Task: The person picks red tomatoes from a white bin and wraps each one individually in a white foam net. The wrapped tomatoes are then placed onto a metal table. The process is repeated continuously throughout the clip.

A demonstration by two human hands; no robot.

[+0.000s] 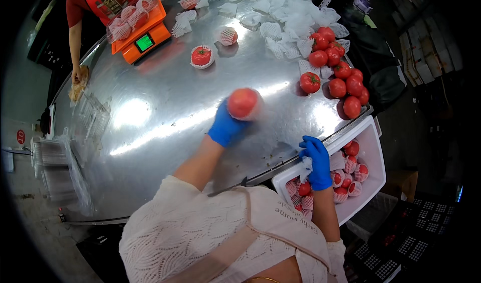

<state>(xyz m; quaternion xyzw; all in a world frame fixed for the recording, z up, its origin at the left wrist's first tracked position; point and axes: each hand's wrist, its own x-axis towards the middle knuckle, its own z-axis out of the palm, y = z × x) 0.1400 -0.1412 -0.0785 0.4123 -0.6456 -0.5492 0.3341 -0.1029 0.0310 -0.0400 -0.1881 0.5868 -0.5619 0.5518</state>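
In a blue glove, my left hand (pixel 226 127) grips a red tomato (pixel 242 101) above the steel table. The tomato is blurred, and a pale wrap, apparently a foam net, shows around its lower right side. My right hand (pixel 317 164), also gloved in blue, is over the near edge of a white foam box (pixel 370 200). A crumpled white piece of tissue or foam (pixel 306 169) is held at its thumb side. Inside the box lie several tomatoes in white foam nets (pixel 341 179). Two netted tomatoes (pixel 201 56) (pixel 227 36) sit farther off on the table.
Loose red tomatoes (pixel 338 87) cluster at the table's right edge, below a heap of foam nets (pixel 278 12). An orange scale (pixel 144 42) bears a clear tray of netted tomatoes (pixel 129 18). Another person's hand (pixel 77 76) is at the far left, near clear plastic trays (pixel 92 113).
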